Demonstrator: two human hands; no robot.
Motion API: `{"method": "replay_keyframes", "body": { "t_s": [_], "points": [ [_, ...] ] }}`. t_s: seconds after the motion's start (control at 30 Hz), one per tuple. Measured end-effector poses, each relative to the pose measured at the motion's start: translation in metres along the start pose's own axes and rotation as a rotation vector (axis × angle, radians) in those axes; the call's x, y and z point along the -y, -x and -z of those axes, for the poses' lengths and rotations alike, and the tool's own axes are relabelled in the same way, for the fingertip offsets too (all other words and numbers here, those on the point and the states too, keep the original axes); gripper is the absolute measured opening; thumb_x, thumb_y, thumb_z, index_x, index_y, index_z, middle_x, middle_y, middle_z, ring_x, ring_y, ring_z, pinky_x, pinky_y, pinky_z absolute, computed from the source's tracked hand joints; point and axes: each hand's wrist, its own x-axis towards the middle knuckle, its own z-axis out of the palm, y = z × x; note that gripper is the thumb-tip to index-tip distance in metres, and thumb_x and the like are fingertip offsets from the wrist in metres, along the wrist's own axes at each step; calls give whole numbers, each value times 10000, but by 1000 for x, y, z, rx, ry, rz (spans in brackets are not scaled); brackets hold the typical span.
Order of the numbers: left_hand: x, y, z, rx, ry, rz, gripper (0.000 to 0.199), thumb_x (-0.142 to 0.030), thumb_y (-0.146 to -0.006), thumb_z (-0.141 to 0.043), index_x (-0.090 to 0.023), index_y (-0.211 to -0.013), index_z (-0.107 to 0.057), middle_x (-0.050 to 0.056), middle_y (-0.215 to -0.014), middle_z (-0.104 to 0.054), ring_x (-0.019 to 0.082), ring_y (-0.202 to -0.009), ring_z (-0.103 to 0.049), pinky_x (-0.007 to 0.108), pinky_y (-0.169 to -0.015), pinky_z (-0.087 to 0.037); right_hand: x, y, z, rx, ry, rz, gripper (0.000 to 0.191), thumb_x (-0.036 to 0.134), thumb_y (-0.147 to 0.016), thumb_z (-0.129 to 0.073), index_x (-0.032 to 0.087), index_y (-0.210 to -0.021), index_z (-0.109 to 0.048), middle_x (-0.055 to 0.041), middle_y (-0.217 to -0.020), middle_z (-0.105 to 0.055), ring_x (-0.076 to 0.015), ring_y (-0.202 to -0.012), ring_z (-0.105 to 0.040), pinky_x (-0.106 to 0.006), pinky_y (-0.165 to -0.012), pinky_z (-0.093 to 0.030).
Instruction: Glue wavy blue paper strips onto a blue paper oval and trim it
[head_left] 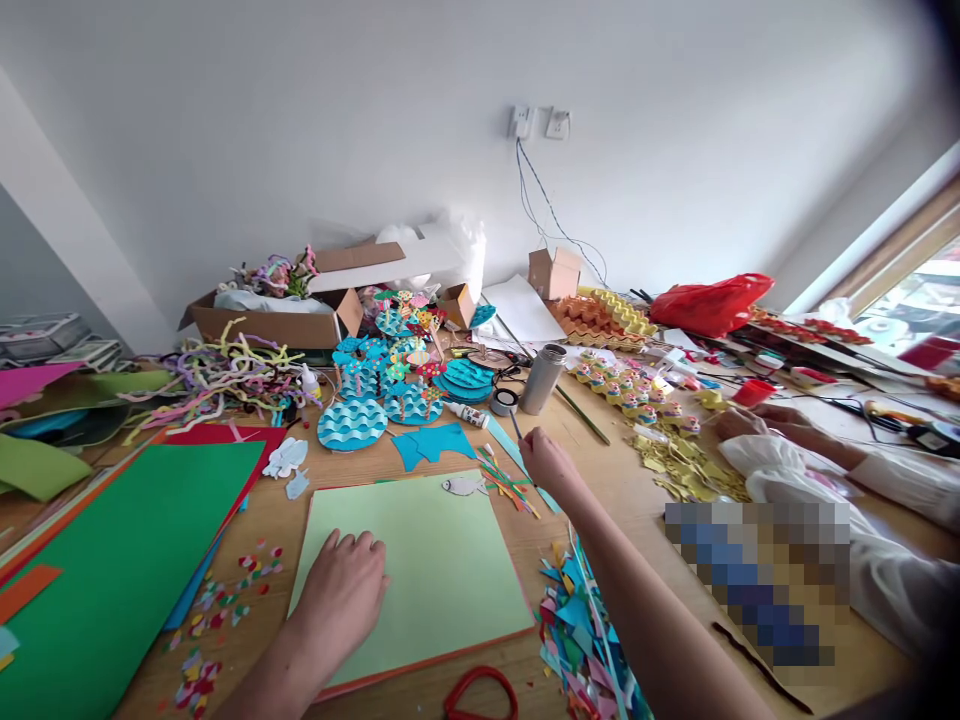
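Observation:
A sheet of pale green paper (427, 570) lies on top of a stack with red and orange edges. My left hand (346, 580) rests on its left part, palm down, fingers loosely bent and slightly apart, holding nothing. Beyond the paper's far right corner, my right hand (546, 462) is closed around a slim dark pencil or pen (515, 424) that points up and away. A small grey fish cut-out (463, 486) lies near the paper's far edge. Thin coloured paper strips (510, 482) lie beside my right hand.
Red-handled scissors (480, 694) sit at the near edge. Colourful scraps (574, 620) lie right of the paper, green sheets (142, 560) left. A grey metal bottle (543, 380) and blue wave-patterned discs (352, 425) stand behind. At right are another person's hands (750, 422).

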Motion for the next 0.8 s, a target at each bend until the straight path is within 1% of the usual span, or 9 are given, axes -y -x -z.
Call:
{"method": "replay_keyframes", "body": {
  "t_s": [0.07, 0.17, 0.27, 0.4, 0.47, 0.53, 0.63, 0.73, 0.8],
  "points": [
    [-14, -13, 13, 14, 6, -32, 157, -165, -839, -512, -163, -852, -669, 90, -826, -666, 291, -857, -622, 484, -855, -454, 12, 0, 8, -35, -188, 35, 150, 289, -886, -509, 168, -798, -516, -61, -749, -649, -172, -736, -612, -329, -737, -488],
    [-42, -40, 16, -101, 82, -95, 200, -233, -864, -517, -157, -957, -676, 122, -1023, -671, 306, -1069, -579, 476, -939, -434, 40, 1, 18, -93, -494, 102, 247, 439, -880, -432, 204, -806, -441, -15, -707, -628, -139, -610, -593, -285, -612, -502],
    [-68, -67, -3, -191, 174, -129, 390, -327, -888, -496, -157, -1229, -582, 137, -1345, -541, 314, -1328, -382, 492, -1070, -328, 77, 2, 28, -169, -741, 182, 304, 523, -856, -405, 221, -820, -416, 19, -722, -606, -113, -598, -594, -263, -601, -512],
    [-83, -87, -36, -201, 193, -59, 522, -395, -914, -416, -157, -1378, -450, 131, -1455, -423, 325, -1396, -256, 528, -1101, -271, 116, 7, 37, -237, -1301, 279, 309, 468, -733, -638, 204, -768, -481, 49, -653, -566, -84, -514, -546, -224, -526, -475],
    [-85, -90, -47, -212, 193, -30, 536, -409, -916, -396, -193, -1406, -413, 108, -1475, -398, 332, -1402, -235, 550, -1102, -258, 123, 9, 35, -246, -1443, 286, 289, 420, -709, -679, 200, -752, -497, 55, -637, -558, -75, -498, -526, -209, -497, -451],
    [-84, -90, -55, -218, 193, -11, 537, -417, -916, -389, -230, -1419, -390, 86, -1489, -381, 338, -1403, -228, 574, -1102, -241, 123, 7, 28, -221, -1474, 258, 285, 404, -702, -691, 202, -745, -495, 61, -626, -547, -72, -493, -511, -202, -476, -432],
    [-84, -88, -62, -218, 193, -3, 537, -417, -916, -381, -243, -1425, -376, 78, -1504, -356, 343, -1401, -227, 602, -1106, -207, 117, -1, 13, -94, -1411, 191, 309, 427, -697, -696, 209, -747, -483, 89, -568, -465, -69, -467, -462, -196, -445, -404],
    [-83, -87, -66, -213, 191, -11, 545, -409, -918, -372, -225, -1431, -363, 92, -1515, -331, 353, -1402, -214, 622, -1108, -177, 113, -12, -3, 3, -1128, 193, 282, 477, -785, -582, 225, -782, -454, 118, -506, -350, -68, -437, -403, -185, -446, -393],
    [-83, -87, -67, -218, 188, -19, 554, -403, -919, -368, -215, -1439, -345, 103, -1518, -321, 356, -1405, -200, 630, -1109, -160, 111, -17, -12, 94, -909, 220, 248, 462, -834, -512, 225, -786, -456, 117, -481, -368, -72, -424, -414, -184, -452, -397]
  ]
}}
